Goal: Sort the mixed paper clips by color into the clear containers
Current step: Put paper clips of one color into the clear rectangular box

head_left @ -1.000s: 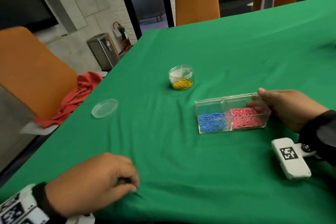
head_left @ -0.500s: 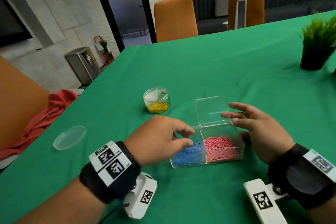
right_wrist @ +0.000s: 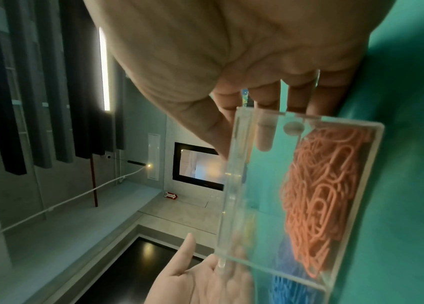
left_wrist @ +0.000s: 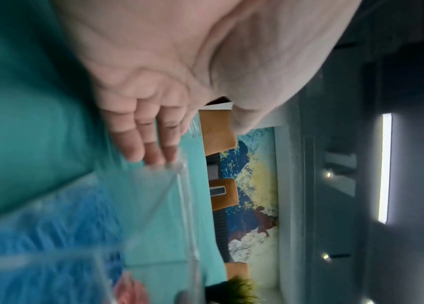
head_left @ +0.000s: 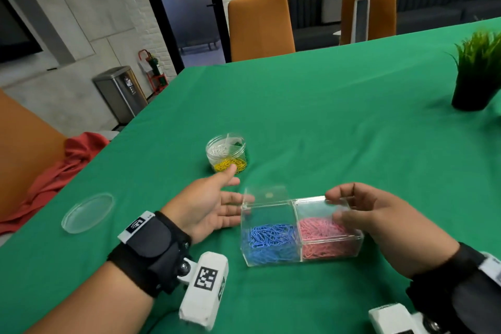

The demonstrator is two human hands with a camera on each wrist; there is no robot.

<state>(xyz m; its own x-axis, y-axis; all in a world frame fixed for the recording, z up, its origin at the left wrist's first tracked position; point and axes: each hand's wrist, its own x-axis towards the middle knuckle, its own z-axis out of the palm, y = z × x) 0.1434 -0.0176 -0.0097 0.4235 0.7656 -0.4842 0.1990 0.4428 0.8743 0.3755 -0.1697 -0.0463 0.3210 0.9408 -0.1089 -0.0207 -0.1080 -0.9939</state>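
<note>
**Two hands at a clear box of sorted clips**

While the clear box [head_left: 299,228] sits nearest on the green table [head_left: 339,122], w/ blue clips [head_left: 269,238] in its left half and pink clips [head_left: 324,233] in its right, both hands flank it. The right hand [head_left: 379,222] curls thumb and fingers round the lid over the pink side, probably to shut or steady it. The left hand [head_left: 208,203] lies palm up, fingers straight and spread, tips at the box's left wall; holds nothing. Further left, a loose round lid [head_left: 87,213]. Beyond, a small round jar [head_left: 226,152] w/ yellow and white clips, uncovered. Far right, a potted plant [head_left: 477,73].
</note>
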